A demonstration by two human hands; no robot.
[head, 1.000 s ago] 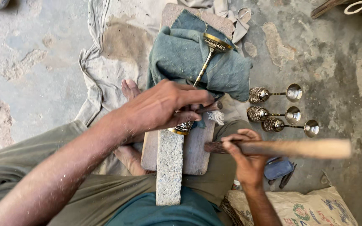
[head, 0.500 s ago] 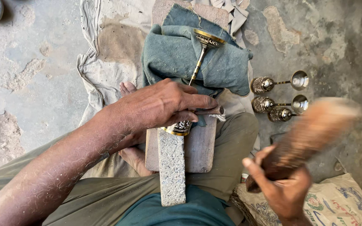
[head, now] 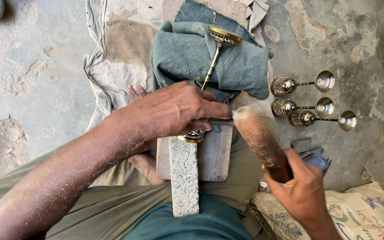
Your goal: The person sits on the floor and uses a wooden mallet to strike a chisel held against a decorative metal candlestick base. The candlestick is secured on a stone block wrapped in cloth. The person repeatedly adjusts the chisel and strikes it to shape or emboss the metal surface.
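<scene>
Seen from above, a seated person works over their lap. Nearest, the right hand (head: 301,189) is wrapped tight around the lower end of a wooden mallet (head: 259,141), whose blurred head points up toward the middle of the scene. Beside that hand lies a printed sack (head: 361,218). A long grey stone bar (head: 184,175) lies lengthwise on a wooden board (head: 214,155) across the lap. At the bar's far end, the left hand (head: 174,111) presses down with fingers closed over the engraved cup of a brass goblet (head: 210,75) and a thin metal tool; exactly how the tool is pinched is hidden. The goblet lies on its side, its stem running away from the person and its round foot resting on a folded teal cloth (head: 187,53). Farther right, three finished goblets (head: 310,100) lie side by side on the concrete floor (head: 32,58).
</scene>
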